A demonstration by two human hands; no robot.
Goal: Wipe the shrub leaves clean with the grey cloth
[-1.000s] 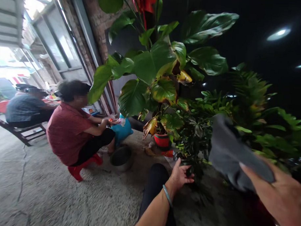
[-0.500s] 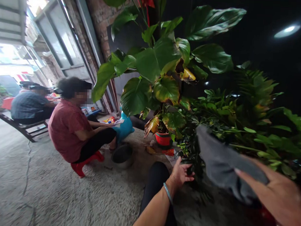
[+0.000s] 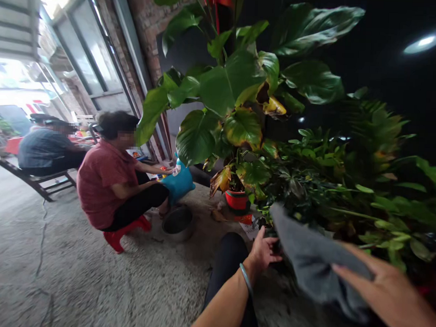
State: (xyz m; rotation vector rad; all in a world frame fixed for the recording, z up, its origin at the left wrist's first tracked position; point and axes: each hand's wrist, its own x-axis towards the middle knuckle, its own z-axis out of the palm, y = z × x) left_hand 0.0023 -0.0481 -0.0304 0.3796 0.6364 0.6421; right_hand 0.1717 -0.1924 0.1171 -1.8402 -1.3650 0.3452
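Note:
My right hand [image 3: 388,296] is at the lower right, fingers stretched flat over a grey cloth [image 3: 309,262] that it presses against the low, dark-leaved plant [image 3: 310,178]. My left hand [image 3: 263,251], a blue bangle on its wrist, reaches into the lower leaves of the same plant; its fingers are partly hidden among them. My dark-trousered knee [image 3: 227,259] is just left of that hand. Behind stands a tall plant [image 3: 227,97] with big green and yellowing leaves.
A red pot [image 3: 236,200] stands at the base of the tall plant. A person in a red shirt [image 3: 103,178] sits on a red stool beside a metal basin [image 3: 176,223] and a blue bag [image 3: 179,183]. Another person [image 3: 43,148] sits further left.
My right hand and the grey cloth have come down and to the left, closer to my left hand. The view has shifted slightly to the right.

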